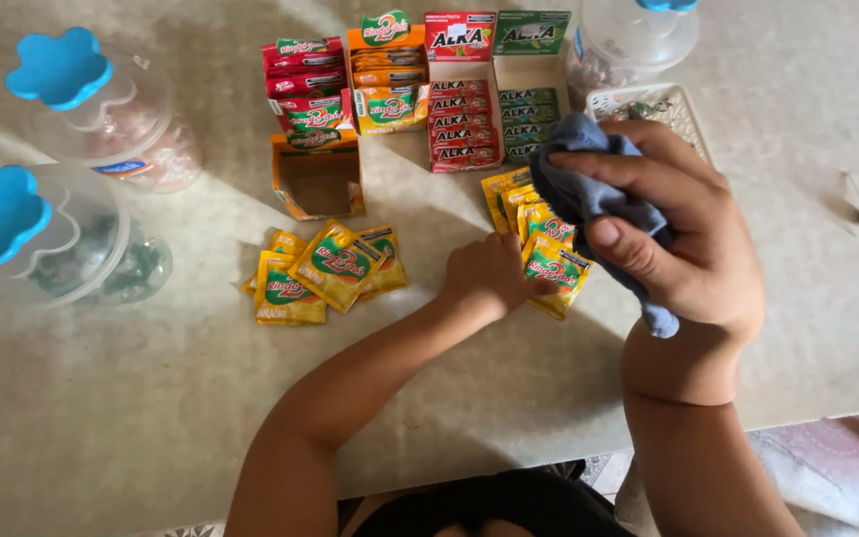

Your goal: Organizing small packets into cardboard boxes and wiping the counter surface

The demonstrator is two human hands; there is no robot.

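Both forearms are bare, without sleeves, watch or rings, and a dark garment [489,507] covers the torso.

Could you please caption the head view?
Left hand on yellow sachets; right hand grips a blue cloth.

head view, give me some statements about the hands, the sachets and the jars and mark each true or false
1. The right hand holds a blue-grey cloth. True.
2. The left hand rests on the yellow sachets in the right-hand pile. True.
3. The orange carton lying near the left pile of sachets is full. False: it shows no sachets inside.
4. The two jars on the left have red lids. False: the jar lids are blue and flower-shaped.
5. The white basket sits behind the right hand. True.
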